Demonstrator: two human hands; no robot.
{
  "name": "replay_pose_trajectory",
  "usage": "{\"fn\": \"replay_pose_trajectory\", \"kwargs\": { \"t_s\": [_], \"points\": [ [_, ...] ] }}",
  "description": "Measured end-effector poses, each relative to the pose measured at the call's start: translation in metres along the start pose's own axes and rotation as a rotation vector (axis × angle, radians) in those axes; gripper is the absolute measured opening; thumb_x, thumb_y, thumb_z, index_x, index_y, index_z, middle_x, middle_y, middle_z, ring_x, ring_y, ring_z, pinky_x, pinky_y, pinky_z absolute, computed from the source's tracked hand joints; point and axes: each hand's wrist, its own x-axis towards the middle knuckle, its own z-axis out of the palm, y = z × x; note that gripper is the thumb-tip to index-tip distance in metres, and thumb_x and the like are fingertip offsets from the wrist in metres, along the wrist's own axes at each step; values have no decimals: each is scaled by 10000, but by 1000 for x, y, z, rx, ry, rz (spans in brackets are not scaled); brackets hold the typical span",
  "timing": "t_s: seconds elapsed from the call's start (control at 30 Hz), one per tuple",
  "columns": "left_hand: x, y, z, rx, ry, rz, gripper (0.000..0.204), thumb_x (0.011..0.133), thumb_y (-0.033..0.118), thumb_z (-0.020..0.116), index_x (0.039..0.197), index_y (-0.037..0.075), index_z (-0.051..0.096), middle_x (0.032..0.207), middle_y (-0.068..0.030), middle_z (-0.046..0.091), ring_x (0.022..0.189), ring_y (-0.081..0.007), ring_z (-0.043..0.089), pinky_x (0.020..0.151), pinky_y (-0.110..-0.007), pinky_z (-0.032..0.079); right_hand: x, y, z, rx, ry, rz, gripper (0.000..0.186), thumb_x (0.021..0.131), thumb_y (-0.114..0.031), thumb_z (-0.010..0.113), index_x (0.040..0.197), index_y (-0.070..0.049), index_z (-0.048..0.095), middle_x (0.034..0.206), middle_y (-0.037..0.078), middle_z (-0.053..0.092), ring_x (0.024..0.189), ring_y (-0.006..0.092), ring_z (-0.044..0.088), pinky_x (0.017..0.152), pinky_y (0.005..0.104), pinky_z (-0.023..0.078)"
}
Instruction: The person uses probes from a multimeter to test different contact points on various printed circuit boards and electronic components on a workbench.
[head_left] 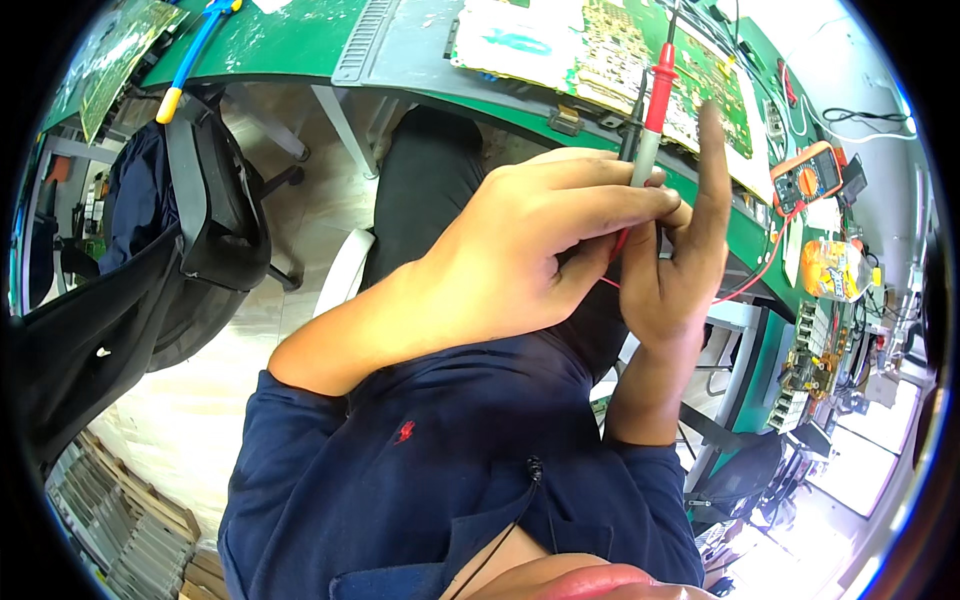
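A red test probe [661, 85] with a pale grey grip points up from between my two hands. My left hand [550, 210] has its fingers and thumb closed around the grip. My right hand [675, 270] meets it from the right, its index finger raised straight while the other fingers curl at the probe's lower part; the exact contact is partly hidden. Just behind the red one stands a black test probe [633, 120], its lower end hidden by my left fingers. Beyond the tips lies a large circuit board [615, 45], green and gold with a white area.
An orange multimeter [806, 180] sits on the green bench at the right, with a red lead running toward my hands. Beside it is a drink bottle [835, 270] with a yellow cap. A blue-and-yellow tool [195, 60] overhangs the bench edge near a black chair [210, 190].
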Motion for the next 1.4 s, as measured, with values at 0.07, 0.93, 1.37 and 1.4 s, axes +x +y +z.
{"fn": "replay_pose_trajectory", "kwargs": {
  "t_s": [0.07,0.93,1.37,1.4],
  "points": [
    [1,0,-7,12,-31,-26,462,644,-111,619,1073,53,675,989,-134,664,922,-311,646,742,-346,541,4,3,2,-122,-15,-96,626,733,106,558,1342,-9,467,1144,172,619,628,245,618,617,325,502],
    [-3,-10,-33,10,-46,95,276,702,65,660,967,-13,665,887,-170,665,853,-324,628,774,-381,499,-15,-1,-66,520,220,-282,484,725,-18,670,1195,-36,555,1012,73,630,814,165,612,715,294,500],
    [-5,-12,-28,-11,-22,112,259,711,63,650,962,-2,665,826,-148,655,806,-315,626,733,-389,493,-16,-2,-74,583,223,-310,407,758,-74,644,1155,-73,555,970,30,625,783,135,599,697,287,482],
    [-5,-12,-27,-5,-14,115,259,712,65,650,962,-1,665,823,-148,654,806,-315,626,733,-389,493,-17,-2,-74,586,221,-312,401,761,-78,642,1152,-76,555,967,26,625,781,133,598,696,286,481]
  ]
}}
